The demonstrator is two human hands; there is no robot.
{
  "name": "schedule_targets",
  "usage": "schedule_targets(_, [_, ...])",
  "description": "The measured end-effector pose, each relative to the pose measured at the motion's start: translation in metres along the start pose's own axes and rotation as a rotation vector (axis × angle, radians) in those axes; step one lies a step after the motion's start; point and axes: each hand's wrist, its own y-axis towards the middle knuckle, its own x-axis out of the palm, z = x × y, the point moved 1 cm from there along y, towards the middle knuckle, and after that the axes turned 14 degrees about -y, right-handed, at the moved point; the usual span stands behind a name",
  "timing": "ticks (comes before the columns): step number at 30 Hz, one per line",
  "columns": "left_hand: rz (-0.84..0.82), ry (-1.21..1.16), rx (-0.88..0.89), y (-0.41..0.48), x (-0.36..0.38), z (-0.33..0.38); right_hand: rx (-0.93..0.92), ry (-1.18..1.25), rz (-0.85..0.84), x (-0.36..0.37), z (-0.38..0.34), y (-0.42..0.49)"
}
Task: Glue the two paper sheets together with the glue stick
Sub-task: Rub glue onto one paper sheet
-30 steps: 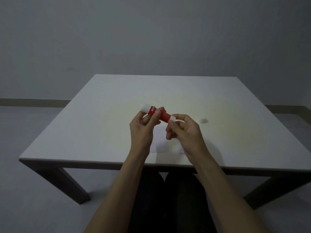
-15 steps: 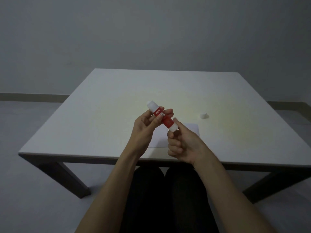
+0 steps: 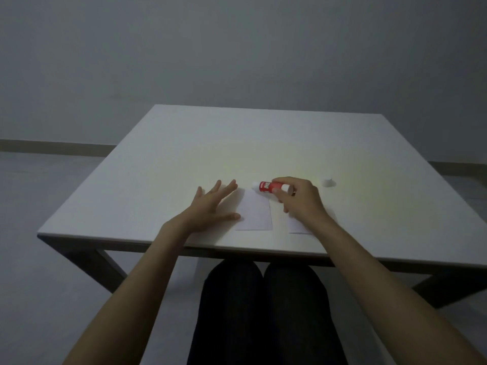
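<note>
Two white paper sheets lie side by side near the table's front edge. The left sheet is fully visible; the right sheet is largely covered by my right hand and forearm. My right hand grips the red and white glue stick, uncapped, lying almost level with its white tip pointing left over the far edge of the left sheet. My left hand rests flat with spread fingers just left of the left sheet, thumb touching its left edge.
The glue stick's white cap stands on the white table to the right of my right hand. The table's front edge runs just below the sheets. My legs show under it.
Both hands held the glue stick in the air before. Now my left hand has let go and dropped flat beside the left sheet. My right hand has lowered the stick toward the paper.
</note>
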Motion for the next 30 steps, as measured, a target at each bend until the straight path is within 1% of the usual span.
schedule_targets(2, [0.0,0.024,0.014,0.006,0.002,0.001,-0.078,-0.1,0.021,0.008,-0.002,0.004])
schedule_targets(5, [-0.012,0.069,0.018,0.011,0.002,-0.002,-0.141,-0.177,0.044,0.012,-0.004,0.007])
schedule_targets(7, [-0.033,0.106,0.019,0.014,0.001,-0.005,-0.215,-0.233,0.044,0.014,-0.005,0.003])
schedule_targets(10, [-0.064,0.187,0.032,0.018,0.0,-0.01,-0.385,-0.292,-0.036,0.016,-0.004,-0.014])
schedule_targets(12, [-0.081,0.219,0.029,0.02,0.0,-0.012,-0.446,-0.273,-0.119,0.013,0.0,-0.02])
schedule_targets(14, [-0.088,0.24,0.028,0.021,-0.001,-0.015,-0.413,-0.258,-0.122,0.006,0.003,-0.016])
schedule_targets(17, [-0.088,0.257,0.027,0.022,-0.001,-0.017,-0.243,-0.359,0.033,-0.002,0.008,-0.006])
schedule_targets(18, [-0.087,0.259,0.028,0.022,-0.001,-0.018,-0.232,-0.378,0.063,-0.001,0.007,-0.008])
schedule_targets(19, [-0.086,0.263,0.029,0.022,-0.001,-0.018,-0.266,-0.374,0.056,0.001,0.005,-0.013])
schedule_targets(21, [-0.088,0.267,0.03,0.022,0.0,-0.018,-0.399,-0.344,-0.034,0.007,0.0,-0.029])
schedule_targets(23, [-0.084,0.269,0.025,0.023,0.0,-0.019,-0.464,-0.34,-0.116,0.004,0.0,-0.036])
schedule_targets(25, [-0.092,0.262,0.025,0.023,0.0,-0.018,-0.392,-0.341,-0.098,-0.003,0.004,-0.028])
schedule_targets(27, [-0.121,0.277,0.048,0.024,0.0,-0.017,-0.262,-0.364,-0.007,-0.01,0.011,-0.018])
schedule_targets(28, [-0.139,0.298,0.06,0.024,0.0,-0.016,-0.231,-0.375,0.029,-0.012,0.013,-0.017])
schedule_targets(29, [-0.152,0.315,0.066,0.025,0.0,-0.015,-0.243,-0.375,0.034,-0.011,0.013,-0.018])
schedule_targets(30, [-0.158,0.321,0.066,0.025,-0.001,-0.015,-0.289,-0.363,0.0,-0.011,0.012,-0.021])
